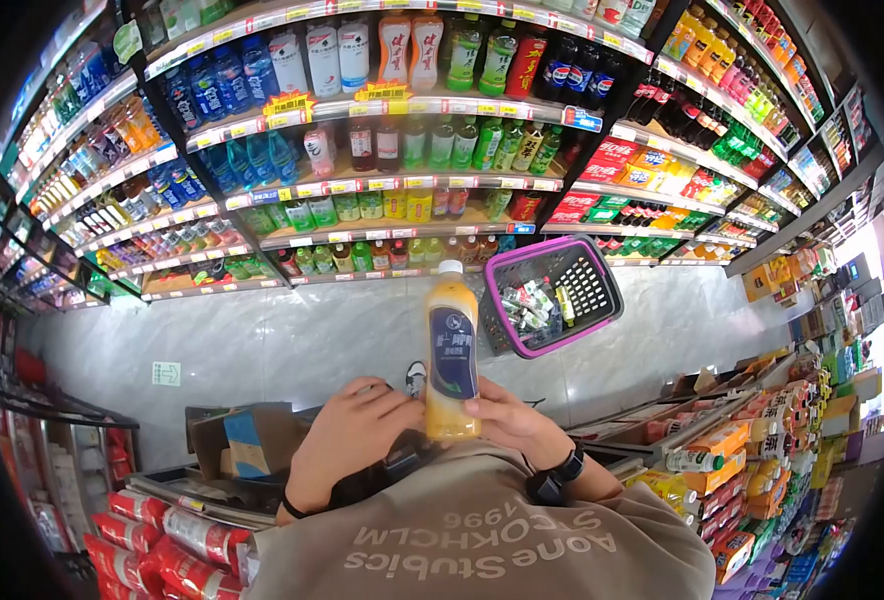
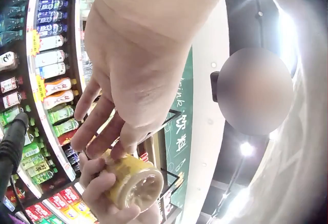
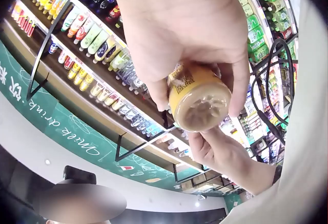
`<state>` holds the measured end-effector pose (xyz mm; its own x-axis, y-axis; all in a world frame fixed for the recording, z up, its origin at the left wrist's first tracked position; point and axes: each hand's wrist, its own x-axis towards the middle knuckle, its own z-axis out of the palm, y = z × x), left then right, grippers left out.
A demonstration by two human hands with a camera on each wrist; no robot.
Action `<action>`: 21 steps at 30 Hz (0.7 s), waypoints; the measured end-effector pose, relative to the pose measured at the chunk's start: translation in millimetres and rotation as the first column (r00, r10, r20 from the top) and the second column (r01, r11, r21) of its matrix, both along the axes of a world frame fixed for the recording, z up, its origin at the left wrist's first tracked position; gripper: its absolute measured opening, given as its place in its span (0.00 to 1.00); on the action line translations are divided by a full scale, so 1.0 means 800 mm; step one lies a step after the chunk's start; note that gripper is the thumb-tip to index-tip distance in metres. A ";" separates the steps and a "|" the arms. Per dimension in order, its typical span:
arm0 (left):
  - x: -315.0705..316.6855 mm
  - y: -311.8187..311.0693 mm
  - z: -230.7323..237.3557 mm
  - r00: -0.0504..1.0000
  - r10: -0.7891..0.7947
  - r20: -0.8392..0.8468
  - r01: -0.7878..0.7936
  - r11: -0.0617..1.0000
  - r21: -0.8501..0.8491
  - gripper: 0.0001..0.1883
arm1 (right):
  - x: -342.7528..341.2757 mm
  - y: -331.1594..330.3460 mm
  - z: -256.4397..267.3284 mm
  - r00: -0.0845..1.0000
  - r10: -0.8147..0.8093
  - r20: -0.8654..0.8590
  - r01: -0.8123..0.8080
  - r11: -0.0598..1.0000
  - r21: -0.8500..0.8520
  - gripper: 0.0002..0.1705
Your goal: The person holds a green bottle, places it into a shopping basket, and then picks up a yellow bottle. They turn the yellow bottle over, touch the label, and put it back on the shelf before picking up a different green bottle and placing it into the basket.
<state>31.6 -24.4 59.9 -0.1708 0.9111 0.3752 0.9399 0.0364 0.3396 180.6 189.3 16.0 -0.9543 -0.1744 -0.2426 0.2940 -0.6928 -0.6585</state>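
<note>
A bottle of yellow-orange drink [image 1: 452, 350] with a dark blue label and white cap stands upright in front of the person's chest. My right hand [image 1: 517, 420] grips its lower part, with the thumb across the front. In the right wrist view, thumb and fingers of the right hand [image 3: 189, 34] wrap both sides of the bottle [image 3: 197, 101], its clear ribbed base facing the camera. My left hand [image 1: 362, 430] is at the bottle's lower left side. The left wrist view has that left hand [image 2: 133, 80] with loosely bent fingers, their tips right at the bottle [image 2: 133, 178].
A dark shopping basket [image 1: 602, 285] with a purple rim, holding several small packages, stands on the grey tiled floor [image 1: 292, 340]. Drink shelves [image 1: 372, 185] line the far side. Cardboard boxes [image 1: 247, 440] and red packs [image 1: 167, 545] are close at the left; stacked goods [image 1: 732, 470] stand at the right.
</note>
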 end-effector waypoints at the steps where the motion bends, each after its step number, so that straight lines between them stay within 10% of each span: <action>1: -0.003 0.002 0.000 1.000 0.028 0.000 -0.028 1.000 -0.007 0.11 | 0.001 -0.001 -0.003 1.000 0.006 -0.006 -0.006 1.000 0.016 0.37; 7: -0.013 0.024 0.003 0.834 0.199 0.515 -0.251 0.968 0.033 0.26 | -0.020 -0.013 0.033 0.978 0.010 -0.207 0.021 0.989 0.148 0.47; 11: -0.012 0.036 -0.030 0.405 0.232 0.884 -0.380 0.923 -0.069 0.35 | -0.018 0.000 0.016 0.987 0.079 -0.139 -0.059 0.988 0.140 0.50; 17: -0.027 0.036 -0.061 -0.056 -0.044 0.997 -0.329 0.944 0.024 0.37 | -0.021 0.012 0.022 0.921 0.288 -0.262 -0.141 0.874 0.465 0.43; 21: -0.022 0.036 -0.079 -0.145 -0.143 0.979 -0.446 0.893 0.064 0.31 | -0.021 0.013 0.010 0.915 0.268 -0.303 -0.083 0.858 0.506 0.36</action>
<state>14.2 4.7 -3.0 -0.7128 0.6775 -0.1814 -0.4525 -0.2466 0.8570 164.2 199.7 23.7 -0.9543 -0.2989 0.0049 0.0663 -0.2276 -0.9715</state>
